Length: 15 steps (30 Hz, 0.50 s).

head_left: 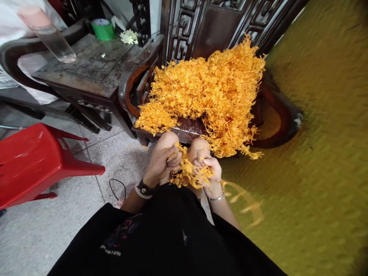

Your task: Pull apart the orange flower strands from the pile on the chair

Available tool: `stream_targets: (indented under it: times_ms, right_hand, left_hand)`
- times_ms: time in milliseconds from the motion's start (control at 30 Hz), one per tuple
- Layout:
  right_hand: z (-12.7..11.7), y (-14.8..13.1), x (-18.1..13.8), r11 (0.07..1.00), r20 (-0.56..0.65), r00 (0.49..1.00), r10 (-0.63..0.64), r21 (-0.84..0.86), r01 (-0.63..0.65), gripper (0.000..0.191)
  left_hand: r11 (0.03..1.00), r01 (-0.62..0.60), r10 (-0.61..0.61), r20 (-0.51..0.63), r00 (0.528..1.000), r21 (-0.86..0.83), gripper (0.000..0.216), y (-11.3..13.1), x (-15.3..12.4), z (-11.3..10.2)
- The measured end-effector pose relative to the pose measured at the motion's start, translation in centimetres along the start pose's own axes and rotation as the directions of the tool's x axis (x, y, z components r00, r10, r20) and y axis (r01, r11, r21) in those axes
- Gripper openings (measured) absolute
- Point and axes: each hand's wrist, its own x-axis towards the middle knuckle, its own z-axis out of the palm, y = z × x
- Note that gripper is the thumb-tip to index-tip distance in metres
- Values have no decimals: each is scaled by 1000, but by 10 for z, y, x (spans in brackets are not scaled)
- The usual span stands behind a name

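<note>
A big heap of orange plastic sprigs [209,90] lies on the seat of a dark carved wooden chair [178,130] in front of me. My left hand [165,161] and my right hand [208,170] are both closed on a small tangled bunch of the same orange sprigs [188,172], held just above my knees. A blurred strand of orange pieces [244,199] trails off to the right of my right wrist. I wear a watch and a bead bracelet on the left wrist and a thin bangle on the right.
A dark wooden side table [86,73] at left carries a clear glass [56,40], a green tape roll [103,30] and small white flowers [129,37]. A red plastic stool [34,161] stands on the tiled floor at left. A large yellow-green mass [316,153], blurred, fills the right.
</note>
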Motion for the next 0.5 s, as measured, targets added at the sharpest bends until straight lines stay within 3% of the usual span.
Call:
stream_targets:
  times_ms: [133, 267, 500]
  right_hand:
    - [5, -6, -1, 968, -200, 965, -169, -219, 124, 31]
    - [5, -10, -3, 939, -192, 952, -240, -295, 178, 30]
    - [8, -14, -8, 943, -136, 962, -237, -271, 194, 29]
  left_hand:
    - [998, -46, 47, -28, 998, 38, 40, -2, -2, -1]
    - [982, -181, 185, -88, 979, 53, 28, -1, -4, -3]
    - [942, -218, 261, -150, 954, 256, 57, -5, -2, 0]
